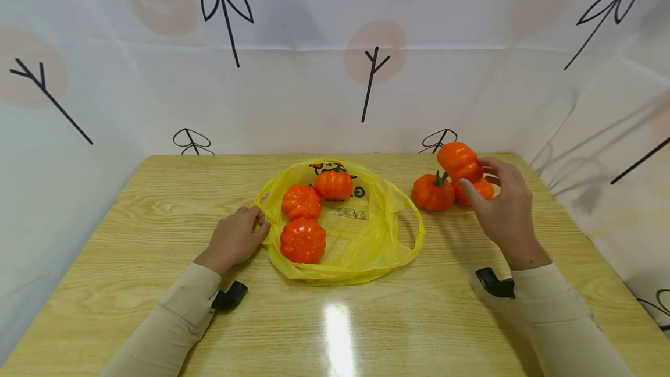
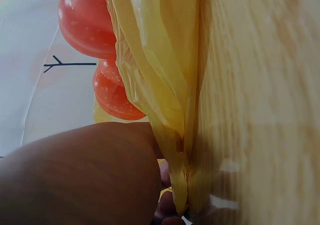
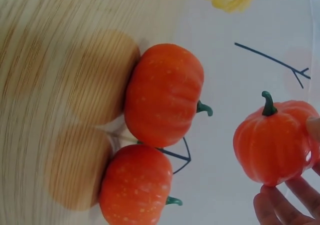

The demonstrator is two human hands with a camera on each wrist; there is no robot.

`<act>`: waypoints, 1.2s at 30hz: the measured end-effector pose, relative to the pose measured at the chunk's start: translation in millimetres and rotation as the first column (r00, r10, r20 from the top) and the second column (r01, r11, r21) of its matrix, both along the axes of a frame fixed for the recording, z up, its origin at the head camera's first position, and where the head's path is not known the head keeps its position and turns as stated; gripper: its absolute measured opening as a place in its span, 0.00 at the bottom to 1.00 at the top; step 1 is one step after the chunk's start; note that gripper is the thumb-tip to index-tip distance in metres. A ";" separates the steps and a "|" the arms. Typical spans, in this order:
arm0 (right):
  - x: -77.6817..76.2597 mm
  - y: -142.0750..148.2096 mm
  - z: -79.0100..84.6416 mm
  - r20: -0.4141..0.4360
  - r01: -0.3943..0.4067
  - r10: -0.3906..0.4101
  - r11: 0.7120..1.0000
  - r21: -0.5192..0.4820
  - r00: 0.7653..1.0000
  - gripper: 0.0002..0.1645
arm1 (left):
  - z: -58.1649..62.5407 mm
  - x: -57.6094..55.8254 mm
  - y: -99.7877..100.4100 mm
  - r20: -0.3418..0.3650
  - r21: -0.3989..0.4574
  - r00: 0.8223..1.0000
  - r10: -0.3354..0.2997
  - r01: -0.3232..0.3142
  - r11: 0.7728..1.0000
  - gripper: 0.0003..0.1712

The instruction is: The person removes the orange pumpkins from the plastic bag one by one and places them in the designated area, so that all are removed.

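Note:
A yellow plastic bag (image 1: pixel 340 249) lies spread with its mouth up at mid-table, with three orange toy pumpkins inside, one of them a pumpkin (image 1: pixel 302 241) near its front left. My left hand (image 1: pixel 235 237) pinches the bag's left handle, the thin plastic bunched between curled fingers in the left wrist view. On the right, my right hand (image 1: pixel 505 202) holds another orange pumpkin (image 3: pixel 275 140) with a green stem, raised off the table between thumb and fingers. Below it stand two more pumpkins side by side, a left pumpkin (image 3: pixel 165 95) and a right pumpkin (image 3: pixel 136 185).
The wooden table (image 1: pixel 157 202) reaches back to a pale patterned cloth (image 1: pixel 293 103). The bag's right handle loop (image 1: pixel 419 231) stands up toward the loose pumpkins. A black strap piece (image 1: pixel 230 295) sticks out at the left wrist, with another (image 1: pixel 494 284) at the right.

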State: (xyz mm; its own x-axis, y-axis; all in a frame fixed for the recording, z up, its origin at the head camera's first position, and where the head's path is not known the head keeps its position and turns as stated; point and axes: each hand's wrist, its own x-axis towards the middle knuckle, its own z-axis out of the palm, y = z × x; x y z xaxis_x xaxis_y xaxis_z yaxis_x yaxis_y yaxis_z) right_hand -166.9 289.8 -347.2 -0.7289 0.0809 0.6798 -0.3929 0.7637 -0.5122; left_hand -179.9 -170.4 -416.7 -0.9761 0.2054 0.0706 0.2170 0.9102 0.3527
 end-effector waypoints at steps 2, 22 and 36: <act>-0.8 1.7 -0.5 0.005 0.010 -0.010 1.000 -0.008 1.000 0.28 | -0.2 -0.1 -0.3 0.003 -0.002 1.000 0.002 -0.002 1.000 0.10; -9.2 22.8 -7.6 -0.021 0.090 -0.091 0.994 -0.060 0.996 0.27 | -1.4 0.4 -1.6 0.007 -0.003 1.000 0.005 -0.005 1.000 0.10; -9.7 30.8 -6.7 0.033 0.166 -0.163 0.979 -0.116 0.986 0.29 | 1.5 0.6 0.4 -0.004 -0.002 1.000 -0.003 0.003 1.000 0.10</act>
